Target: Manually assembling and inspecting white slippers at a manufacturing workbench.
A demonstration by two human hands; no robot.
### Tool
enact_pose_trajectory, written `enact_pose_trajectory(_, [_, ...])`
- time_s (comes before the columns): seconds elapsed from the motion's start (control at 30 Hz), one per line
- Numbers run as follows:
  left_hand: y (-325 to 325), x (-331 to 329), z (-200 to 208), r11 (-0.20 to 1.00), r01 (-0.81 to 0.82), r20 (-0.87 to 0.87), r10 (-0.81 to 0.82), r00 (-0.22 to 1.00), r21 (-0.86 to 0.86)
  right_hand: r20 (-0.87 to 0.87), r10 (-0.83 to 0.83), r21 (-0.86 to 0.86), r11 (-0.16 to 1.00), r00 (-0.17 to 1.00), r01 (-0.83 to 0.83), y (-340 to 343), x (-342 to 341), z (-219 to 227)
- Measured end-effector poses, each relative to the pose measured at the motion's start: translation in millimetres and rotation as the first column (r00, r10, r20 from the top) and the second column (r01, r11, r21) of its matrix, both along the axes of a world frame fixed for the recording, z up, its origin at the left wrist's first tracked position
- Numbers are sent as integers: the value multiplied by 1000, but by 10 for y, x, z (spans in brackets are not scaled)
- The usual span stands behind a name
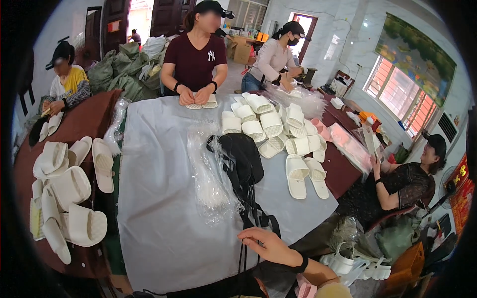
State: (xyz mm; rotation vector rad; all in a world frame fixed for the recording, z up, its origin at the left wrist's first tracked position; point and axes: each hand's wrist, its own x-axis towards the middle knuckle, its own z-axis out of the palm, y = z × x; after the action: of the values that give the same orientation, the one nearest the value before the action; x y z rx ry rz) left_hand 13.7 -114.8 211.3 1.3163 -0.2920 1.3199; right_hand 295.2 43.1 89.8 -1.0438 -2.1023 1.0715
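Note:
My right hand (271, 247) reaches in from the lower right with a dark band on its wrist. Its fingers are stretched out and apart, with nothing visibly held. They hover at the near edge of the grey-covered table (159, 198), beside the thin black cords of a black drawstring bag (244, 156). My left hand is out of view. Left of the bag lies a bunch of clear plastic bags (211, 174). A pair of cream slippers (305, 175) sits at the right of the cloth, in front of a slipper pile (268, 121).
More cream slippers (69, 186) are heaped on the brown table at left. Across from me a person (196, 59) handles slippers. Others work at far left (69, 84), far right (278, 57) and right (402, 179). White clogs (343, 260) lie below the table's right side.

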Motion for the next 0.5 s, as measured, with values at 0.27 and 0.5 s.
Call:
enact_pose_trajectory(0.27, [591,-84,-574,927,333,-667,-137,732,174,-20,17,-96,995,1000,-18,8,-100,-79])
enact_pose_trajectory(0.5, [167,-273,-999,832,-500,-962,274,-8,241,-40,-17,-153,988,999,11,-170,-228,-104])
